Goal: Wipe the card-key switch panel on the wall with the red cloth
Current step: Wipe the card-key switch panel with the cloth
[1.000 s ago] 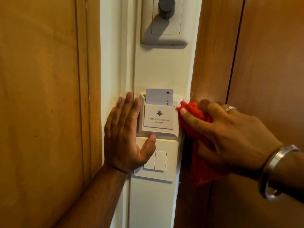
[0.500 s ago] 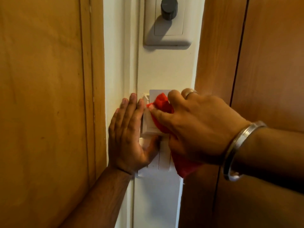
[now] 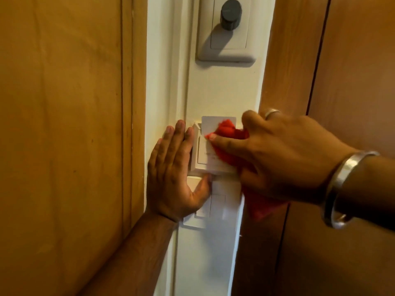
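Observation:
The white card-key switch panel (image 3: 202,155) sits on a narrow cream wall strip, with a white key card (image 3: 210,124) standing in its slot. My right hand (image 3: 277,154) is shut on the red cloth (image 3: 229,131) and presses it against the front of the panel and card; the cloth's loose end (image 3: 263,207) hangs below my palm. My left hand (image 3: 171,174) lies flat and open on the wall at the panel's left edge, thumb under the panel. The right half of the panel is hidden by my right hand.
A white rocker switch plate (image 3: 215,207) is mounted just below the panel. Higher up is a grey plate with a dark round knob (image 3: 230,13). Wooden panels flank the wall strip on the left (image 3: 64,135) and right (image 3: 352,71).
My right hand has swept the red cloth from the panel's right edge leftward onto its front, then shifted slightly right. My left hand has stayed flat beside the panel.

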Tool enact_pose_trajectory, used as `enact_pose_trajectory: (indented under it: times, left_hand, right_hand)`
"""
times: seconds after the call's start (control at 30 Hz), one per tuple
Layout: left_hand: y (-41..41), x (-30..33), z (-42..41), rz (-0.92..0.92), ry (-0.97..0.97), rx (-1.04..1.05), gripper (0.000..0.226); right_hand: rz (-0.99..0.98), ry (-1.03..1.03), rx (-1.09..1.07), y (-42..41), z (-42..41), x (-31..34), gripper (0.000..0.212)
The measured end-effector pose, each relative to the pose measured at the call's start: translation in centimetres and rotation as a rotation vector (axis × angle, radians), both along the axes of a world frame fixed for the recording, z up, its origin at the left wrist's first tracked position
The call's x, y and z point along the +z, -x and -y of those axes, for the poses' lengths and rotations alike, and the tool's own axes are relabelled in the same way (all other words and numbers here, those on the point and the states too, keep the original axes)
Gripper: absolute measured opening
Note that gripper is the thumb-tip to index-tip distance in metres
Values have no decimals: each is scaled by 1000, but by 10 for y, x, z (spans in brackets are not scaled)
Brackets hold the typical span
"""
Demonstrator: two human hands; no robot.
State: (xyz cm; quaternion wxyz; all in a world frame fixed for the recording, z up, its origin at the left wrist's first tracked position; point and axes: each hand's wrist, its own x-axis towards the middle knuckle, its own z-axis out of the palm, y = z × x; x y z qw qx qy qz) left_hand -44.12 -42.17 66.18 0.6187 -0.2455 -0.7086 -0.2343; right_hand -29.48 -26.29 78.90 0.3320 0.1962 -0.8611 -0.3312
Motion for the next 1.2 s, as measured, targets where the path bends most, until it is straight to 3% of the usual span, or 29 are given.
enact_pose_trajectory:
  times: [0.13,0.27,0.4,0.5,0.6,0.63,0.73,0.87,1.07,1.2]
  left_hand:
    - [-2,0,1,6,0,-2,84]
    - [-4,-1,1,1,-7,-10,85]
    - [-2,-1,1,-2,2,-24,83]
    - [-6,-1,0,38,12,-32,82]
    - [-17,2,1,110,9,-76,84]
    - [-22,3,1,126,0,-88,86]
    - [-54,9,-10,0,102,-139,100]
    - [-100,30,-36,-148,411,-407,117]
    - [-137,49,-54,-158,543,-579,60]
    - [-147,44,-75,-117,446,-747,29]
  right_hand:
    - [158,-40,-9,1,-1,-25,66]
    - [33,-9,-29,-5,-14,-14,67]
    - [146,27,-66,-7,-32,-25,70]
    - [77,323,-2,-18,-60,-3,70]
    - [267,993,398,-25,-76,1,53]
    - [351,1143,445,-26,-76,-3,50]
    - [452,1289,408,-32,-73,-13,49]
    - [330,1367,266,-38,-67,-8,39]
    - [367,1461,68,-53,-67,-11,34]
    - [459,1522,-26,-68,-79,-17,24]
